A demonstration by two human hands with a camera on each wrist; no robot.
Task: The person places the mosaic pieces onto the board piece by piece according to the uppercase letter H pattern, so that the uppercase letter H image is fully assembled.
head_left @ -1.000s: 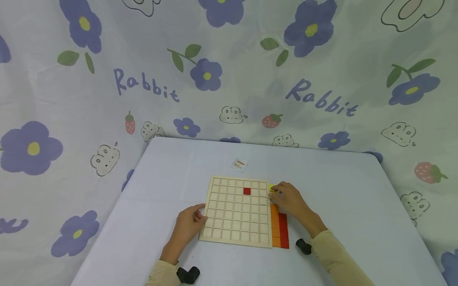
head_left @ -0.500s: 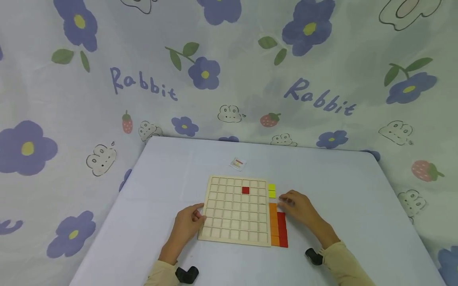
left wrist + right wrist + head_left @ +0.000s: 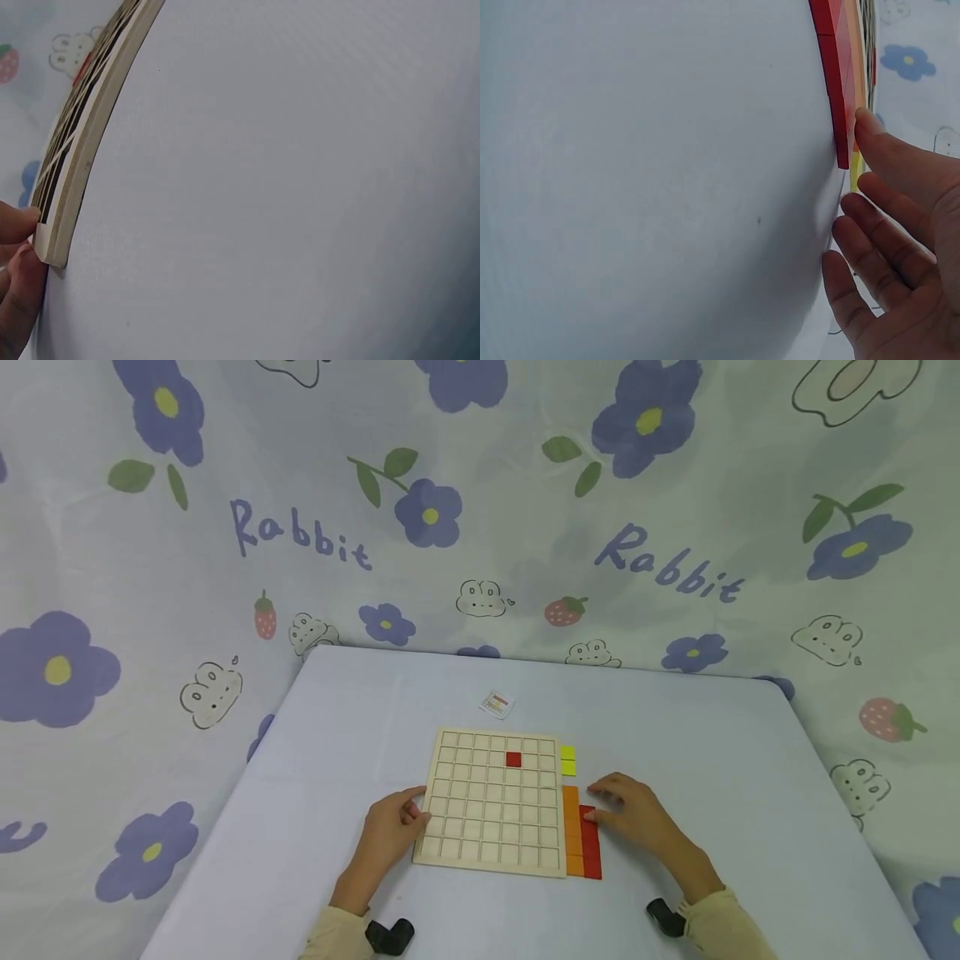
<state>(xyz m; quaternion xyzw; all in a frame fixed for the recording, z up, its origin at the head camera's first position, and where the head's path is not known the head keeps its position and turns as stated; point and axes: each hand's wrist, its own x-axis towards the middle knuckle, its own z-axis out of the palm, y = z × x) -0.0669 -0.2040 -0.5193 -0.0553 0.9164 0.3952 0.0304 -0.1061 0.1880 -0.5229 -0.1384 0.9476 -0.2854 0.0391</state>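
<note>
A pale wooden grid board (image 3: 495, 802) lies on the white table, a single red tile (image 3: 513, 760) in one of its upper cells. My left hand (image 3: 390, 827) holds the board's left edge; in the left wrist view, the thumb and a finger (image 3: 22, 289) meet at its corner. Along the right side run a row of orange tiles (image 3: 573, 831) and, outside it, a row of red tiles (image 3: 592, 847). My right hand (image 3: 641, 814) is spread beside them, thumb at the far end of the red row and other fingers off the tiles. Whether the thumb touches is unclear.
Two yellow tiles (image 3: 568, 761) sit against the board's upper right edge. Behind the board lies a small printed card (image 3: 497, 703). A patterned cloth (image 3: 480, 527) hangs beyond the table's (image 3: 675, 710) back edge.
My right hand has left the yellow tiles, moving right and then nearer to me, to the end of the red row. Its fingers have spread. The left hand keeps its hold.
</note>
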